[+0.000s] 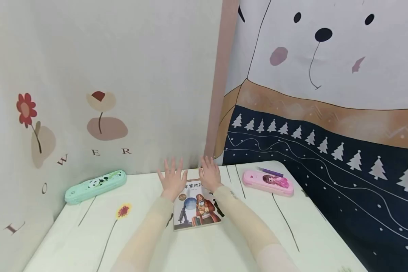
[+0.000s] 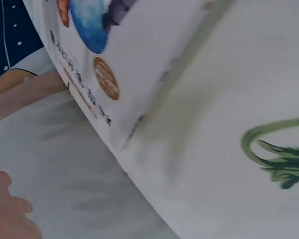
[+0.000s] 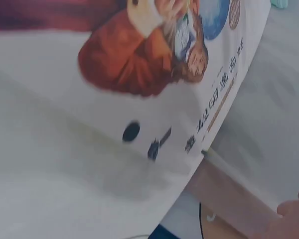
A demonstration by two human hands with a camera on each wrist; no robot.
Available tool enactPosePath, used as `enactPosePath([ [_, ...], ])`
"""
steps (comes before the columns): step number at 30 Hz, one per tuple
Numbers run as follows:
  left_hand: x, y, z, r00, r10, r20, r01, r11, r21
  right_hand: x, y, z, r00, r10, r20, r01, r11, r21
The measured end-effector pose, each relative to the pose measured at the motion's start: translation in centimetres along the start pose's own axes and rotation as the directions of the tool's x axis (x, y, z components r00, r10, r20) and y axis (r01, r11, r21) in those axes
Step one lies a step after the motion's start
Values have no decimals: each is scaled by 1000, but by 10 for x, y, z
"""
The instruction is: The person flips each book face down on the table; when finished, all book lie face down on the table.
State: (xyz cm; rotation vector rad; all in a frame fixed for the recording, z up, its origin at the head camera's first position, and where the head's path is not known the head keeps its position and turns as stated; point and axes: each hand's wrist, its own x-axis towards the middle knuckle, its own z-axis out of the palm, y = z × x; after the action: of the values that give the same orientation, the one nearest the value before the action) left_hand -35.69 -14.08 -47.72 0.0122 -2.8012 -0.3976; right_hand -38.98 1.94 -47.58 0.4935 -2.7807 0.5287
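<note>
At the book's far end (image 1: 194,217), left hand (image 1: 172,182) and right hand (image 1: 210,175) are held straight-fingered, nothing grasped; positioning seems underway; edge grip probably needed.

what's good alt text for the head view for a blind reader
A person's hands, left and right, are outstretched, fingers extended, at the top end of a book lying on a white table. A green case lies to the left, a pink case and purple pen to the right.
</note>
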Motion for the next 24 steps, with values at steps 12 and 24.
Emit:
enactPosePath([
  [12, -25, -20, -1, 994, -18, -104, -14, 953, -303, -4, 19, 7, 974, -212, -80, 223, 958, 182],
  [24, -41, -22, -7, 987, -148, 60, 153, 770, -619, -7, 59, 6, 996, 19, -84, 20, 899, 437],
])
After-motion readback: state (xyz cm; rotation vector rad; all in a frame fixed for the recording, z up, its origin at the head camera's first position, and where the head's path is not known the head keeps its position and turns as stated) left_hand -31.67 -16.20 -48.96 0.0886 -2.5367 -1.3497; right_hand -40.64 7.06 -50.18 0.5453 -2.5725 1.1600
